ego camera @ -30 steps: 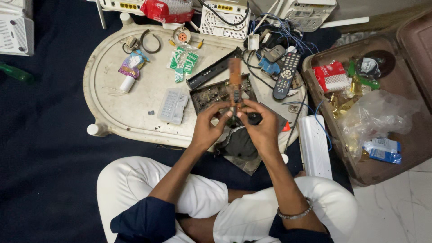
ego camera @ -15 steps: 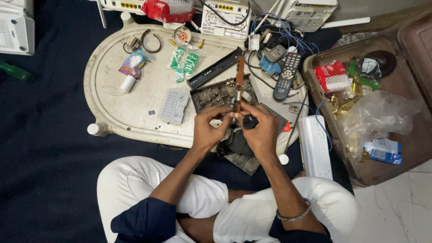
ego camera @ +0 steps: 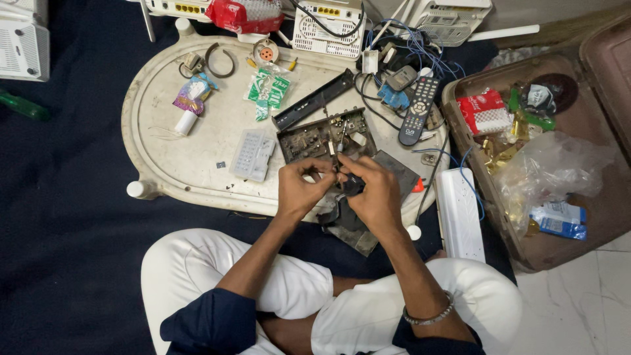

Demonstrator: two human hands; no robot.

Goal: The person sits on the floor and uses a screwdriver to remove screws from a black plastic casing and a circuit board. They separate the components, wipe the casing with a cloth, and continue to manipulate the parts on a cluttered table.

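Observation:
My left hand [ego camera: 299, 192] and my right hand [ego camera: 373, 196] meet fingertip to fingertip over the near edge of a white oval plastic tabletop [ego camera: 197, 164]. Both pinch a small dark part [ego camera: 336, 172] between them; what it is I cannot tell. Just beyond the fingers lies a brown open circuit board [ego camera: 315, 137] with a thin metal pin standing from it. Under my right hand is a black casing piece [ego camera: 348, 213] that overhangs the tabletop's edge. I sit cross-legged in white trousers.
On the tabletop lie a grey keypad [ego camera: 252, 155], a black strip [ego camera: 314, 100], green packets [ego camera: 268, 92] and a white roll [ego camera: 186, 122]. A remote [ego camera: 419, 109], tangled cables and white routers [ego camera: 327, 26] sit behind. A white power strip [ego camera: 459, 215] and a brown case [ego camera: 572, 217] of odds stand at right.
The brown-handled tool that stood upright between my hands is no longer seen. Both hands have dropped lower and closed together over the small part.

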